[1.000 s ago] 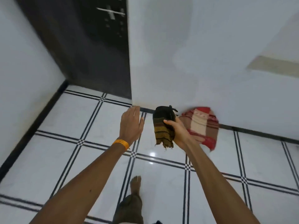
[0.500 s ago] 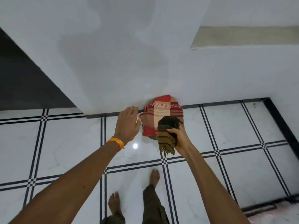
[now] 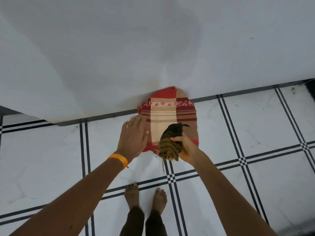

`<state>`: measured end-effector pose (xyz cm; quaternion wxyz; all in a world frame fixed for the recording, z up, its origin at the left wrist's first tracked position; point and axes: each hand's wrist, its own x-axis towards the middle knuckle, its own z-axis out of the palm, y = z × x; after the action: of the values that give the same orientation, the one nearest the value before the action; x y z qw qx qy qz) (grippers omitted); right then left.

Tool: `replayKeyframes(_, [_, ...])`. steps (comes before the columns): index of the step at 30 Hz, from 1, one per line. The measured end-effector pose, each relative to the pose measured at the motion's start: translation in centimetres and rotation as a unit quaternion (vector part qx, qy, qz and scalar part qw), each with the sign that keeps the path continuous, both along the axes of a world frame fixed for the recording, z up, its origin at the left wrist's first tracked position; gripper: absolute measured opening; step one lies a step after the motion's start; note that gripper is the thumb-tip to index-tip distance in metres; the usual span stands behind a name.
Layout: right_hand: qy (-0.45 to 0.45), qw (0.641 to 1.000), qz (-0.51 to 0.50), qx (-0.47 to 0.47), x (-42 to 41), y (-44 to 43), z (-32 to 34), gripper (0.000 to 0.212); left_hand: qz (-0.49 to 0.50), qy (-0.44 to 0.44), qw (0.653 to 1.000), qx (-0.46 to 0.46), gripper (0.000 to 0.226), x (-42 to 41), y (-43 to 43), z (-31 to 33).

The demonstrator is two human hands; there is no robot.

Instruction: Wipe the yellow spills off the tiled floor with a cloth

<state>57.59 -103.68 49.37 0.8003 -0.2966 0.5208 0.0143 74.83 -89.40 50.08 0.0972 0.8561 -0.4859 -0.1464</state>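
Note:
My right hand [image 3: 185, 147] is shut on a bunched dark brown and olive striped cloth [image 3: 170, 145], whose frayed end hangs down. My left hand [image 3: 133, 137], with an orange band at the wrist, is spread with nothing in it, hovering at the left edge of a red and beige checked cloth bundle [image 3: 167, 114] that lies on the white tiled floor [image 3: 51, 150] against the base of the wall. A faint yellowish mark [image 3: 131, 172] shows on the tile under my left wrist.
A white wall [image 3: 153, 48] with a dark skirting strip runs across the top. The tiles carry dark double grid lines. My two bare feet [image 3: 144, 198] stand just behind the hands. A dark opening sits at the far left edge.
The view has swung down and to the right, onto the checked bundle. My left hand has moved closer to its left edge. The right hand keeps the striped cloth.

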Motion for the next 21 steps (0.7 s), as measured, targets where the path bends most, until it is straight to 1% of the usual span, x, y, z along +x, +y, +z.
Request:
replayKeyframes(3, [0.009, 0.999, 0.036, -0.009, 2.8, -2.0, -6.0, 0.052, -0.005, 0.004, 1.000, 0.010, 0.048, 2.2, -1.5, -6.2])
replayKeyframes(6, [0.016, 0.998, 0.060, -0.022, 4.9, -3.7, -10.0, 0.051, 0.003, 0.021, 1.000, 0.014, 0.048, 3.7, -2.7, -10.2])
replayKeyframes(9, [-0.021, 1.000, 0.007, -0.019, 7.0, -5.8, -12.7, 0.048, 0.010, 0.028, 0.999, 0.017, 0.051, 5.2, -4.1, -13.2])
replayKeyframes(11, [-0.032, 0.999, -0.022, -0.017, 7.5, -7.3, -14.2, 0.046, 0.013, 0.026, 0.999, 0.014, 0.052, 5.8, -5.1, -14.0])
replayKeyframes(13, [-0.006, 0.999, -0.036, -0.011, 7.3, -8.3, -15.8, 0.043, 0.012, 0.018, 1.000, 0.014, 0.054, 6.6, -6.1, -14.8])
replayKeyframes(14, [0.023, 0.999, -0.038, -0.006, 6.9, -8.4, -16.7, 0.041, 0.010, 0.015, 1.000, 0.016, 0.054, 7.0, -6.4, -15.1])
replayKeyframes(17, [0.096, 0.995, 0.019, -0.015, 5.4, -7.2, -18.4, 0.029, 0.013, 0.018, 0.999, 0.037, 0.055, 7.5, -6.7, -16.0])
replayKeyframes(18, [0.126, 0.991, 0.040, -0.030, 5.0, -6.8, -19.0, 0.029, 0.008, 0.016, 0.999, 0.040, 0.055, 7.1, -6.6, -16.0])
replayKeyframes(19, [0.137, 0.988, 0.052, -0.038, 4.7, -6.4, -19.5, 0.031, 0.000, 0.014, 0.999, 0.038, 0.055, 6.9, -6.5, -16.0])
replayKeyframes(21, [0.175, 0.978, 0.074, -0.083, 4.6, -5.8, -19.8, 0.034, -0.006, 0.010, 0.999, 0.037, 0.056, 6.5, -6.4, -16.0])
